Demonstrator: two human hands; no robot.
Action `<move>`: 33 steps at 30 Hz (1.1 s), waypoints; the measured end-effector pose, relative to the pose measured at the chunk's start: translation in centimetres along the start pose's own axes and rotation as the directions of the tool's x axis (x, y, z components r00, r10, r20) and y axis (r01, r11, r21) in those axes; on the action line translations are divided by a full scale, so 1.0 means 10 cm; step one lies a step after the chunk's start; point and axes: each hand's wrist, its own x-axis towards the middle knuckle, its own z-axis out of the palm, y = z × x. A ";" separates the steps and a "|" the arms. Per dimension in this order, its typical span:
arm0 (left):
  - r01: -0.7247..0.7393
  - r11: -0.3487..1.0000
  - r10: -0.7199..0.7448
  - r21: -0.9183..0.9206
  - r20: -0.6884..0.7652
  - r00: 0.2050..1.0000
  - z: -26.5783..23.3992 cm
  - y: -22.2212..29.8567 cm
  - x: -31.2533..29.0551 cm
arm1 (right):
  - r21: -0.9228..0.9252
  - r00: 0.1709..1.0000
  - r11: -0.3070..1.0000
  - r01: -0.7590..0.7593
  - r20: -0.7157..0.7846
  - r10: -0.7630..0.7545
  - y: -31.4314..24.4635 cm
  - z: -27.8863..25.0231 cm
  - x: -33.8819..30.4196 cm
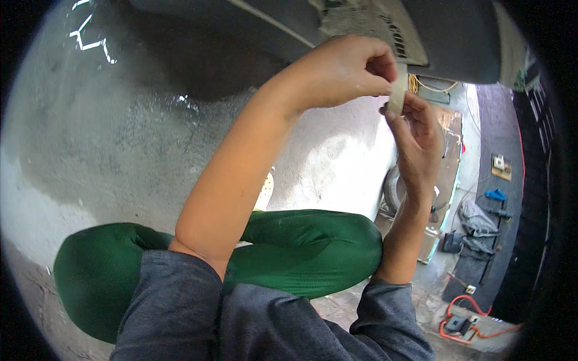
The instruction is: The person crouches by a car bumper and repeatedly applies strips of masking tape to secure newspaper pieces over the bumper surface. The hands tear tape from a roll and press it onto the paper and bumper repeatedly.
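A short pale strip of masking tape (399, 78) hangs from the lower edge of a dark vehicle-like panel (463, 36), just below a dirty beige sheet (361, 21) with dark lettering. My left hand (352, 69) reaches up to the strip from the left, its fingertips pinched at the tape's edge. Lower down, my right hand (418, 135) grips the strip's bottom end between thumb and fingers. Where the tape's top end meets the panel is hard to make out.
Grey concrete floor (138, 138) with wet dark patches spreads to the left. At right stand a worn cabinet-like unit (448, 132) and a round fan-like thing (394, 186). Grey cloth (478, 219), a blue tool (495, 194) and an orange hose (466, 298) lie beyond.
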 end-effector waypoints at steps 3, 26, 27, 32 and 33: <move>-0.021 0.993 0.026 0.112 -0.044 0.999 0.13 -0.02 0.02 | 0.002 1.000 1.000 -0.001 -0.022 0.001 0.07 -0.06 -0.01; 0.058 0.987 -0.033 0.150 -0.161 0.986 0.50 -0.17 0.15 | -0.211 0.996 0.977 0.031 -0.077 -0.049 0.14 -0.18 -0.06; 0.066 0.983 -0.038 0.173 -0.158 0.987 0.48 -0.15 0.15 | -0.211 0.996 0.977 0.045 -0.071 -0.061 0.14 -0.17 -0.06; 0.198 0.967 -0.174 0.161 -0.156 0.972 0.46 0.01 0.11 | -0.391 0.973 0.897 0.208 -0.014 -0.231 0.15 -0.25 -0.02; 0.209 0.963 -0.186 0.170 -0.141 0.972 0.44 0.00 0.11 | -0.435 0.963 0.867 0.245 0.003 -0.271 0.16 -0.25 -0.02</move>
